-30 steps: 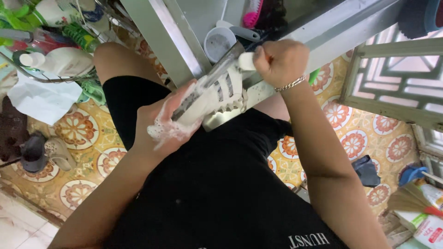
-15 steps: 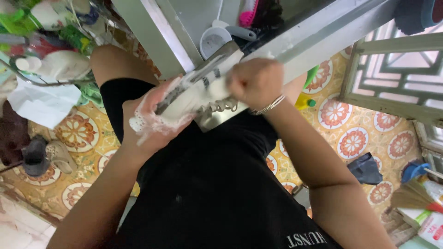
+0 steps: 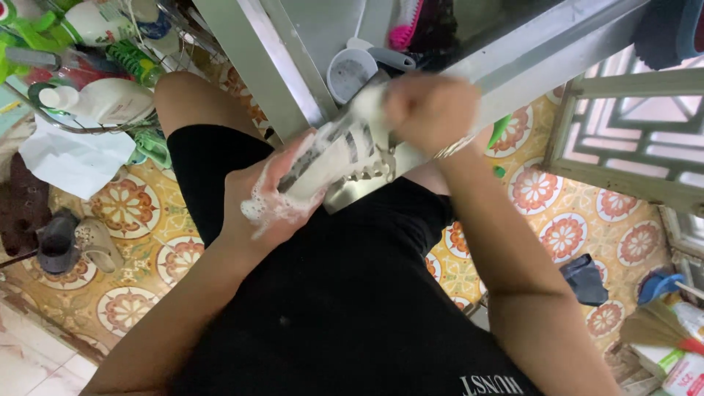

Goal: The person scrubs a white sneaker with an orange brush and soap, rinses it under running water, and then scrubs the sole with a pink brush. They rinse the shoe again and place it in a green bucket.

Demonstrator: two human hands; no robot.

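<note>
Item: one light shoe [image 3: 334, 158] with dark stripes, soapy, held near frame centre over our lap and slanting from 7 o'clock up to 1 o'clock. Our left hand [image 3: 268, 198], foam-covered, cups its lower end at 8 o'clock with fingers curled around it; our right hand [image 3: 429, 110], blurred, makes a closed fist at its upper end, gripping something pale we cannot identify. Surroundings: grey scoop [image 3: 352, 73] in the metal sink [image 3: 308, 44] at 12 o'clock, white bottle [image 3: 99, 99] at 10 o'clock, patterned tile floor [image 3: 565, 213] at 3 o'clock.
</note>
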